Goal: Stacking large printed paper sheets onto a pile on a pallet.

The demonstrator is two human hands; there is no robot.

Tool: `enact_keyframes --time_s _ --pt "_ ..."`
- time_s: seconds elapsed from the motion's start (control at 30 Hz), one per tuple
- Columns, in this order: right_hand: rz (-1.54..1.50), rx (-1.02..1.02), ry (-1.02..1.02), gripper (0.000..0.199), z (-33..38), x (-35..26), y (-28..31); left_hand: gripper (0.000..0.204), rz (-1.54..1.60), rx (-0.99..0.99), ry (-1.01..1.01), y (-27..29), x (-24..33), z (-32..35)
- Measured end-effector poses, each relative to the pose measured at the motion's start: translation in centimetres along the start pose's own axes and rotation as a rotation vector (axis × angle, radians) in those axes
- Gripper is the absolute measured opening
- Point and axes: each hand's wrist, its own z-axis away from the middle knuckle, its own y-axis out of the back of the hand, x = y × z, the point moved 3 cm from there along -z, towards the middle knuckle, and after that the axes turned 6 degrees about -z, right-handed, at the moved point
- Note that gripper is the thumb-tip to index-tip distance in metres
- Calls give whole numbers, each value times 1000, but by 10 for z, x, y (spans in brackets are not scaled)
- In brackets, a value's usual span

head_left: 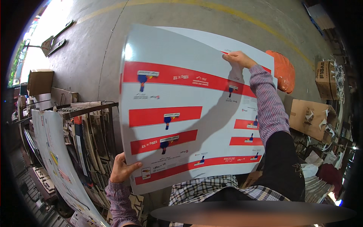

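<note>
A large, glossy white printed sheet with red bands and small blue pictures is held up in front of me, bowed along its upper edge. My left hand grips its lower left edge, thumb flat on the printed face and fingers behind. At the upper right, my right hand is closed on the top edge, its arm reaching across the sheet's right side. Another white layer shows behind the top edge; whether it is a second sheet or part of the same one, I cannot tell.
Left of me stands a metal rack packed with upright boards, with a printed white panel leaning outside it. A cardboard box and pallet jack lie beyond. On the right are an orange object and an opened carton.
</note>
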Motion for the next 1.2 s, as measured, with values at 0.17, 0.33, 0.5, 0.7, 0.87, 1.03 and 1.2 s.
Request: enact_keyframes --time_s 0.17,0.33,0.5,0.7,0.87,1.03,1.2 --pt "176 -234 87 85 32 -35 -8 49 162 48 118 16 -47 -36" --pt "60 -320 68 54 82 -62 23 40 17 255 110 27 -91 -110" --pt "325 147 229 36 140 -46 -22 32 -757 545 -219 29 5 -142" --pt "475 574 361 60 282 -71 -117 27 -708 404 -673 -61 203 -159" --pt "430 518 141 80 369 -91 -212 50 -1262 269 -325 -125 113 -227" --pt "292 252 19 66 380 -80 -160 42 -1059 180 -264 -134 32 -175" --pt "436 296 -296 50 292 29 -132 24 -1091 374 -484 -147 25 -150"
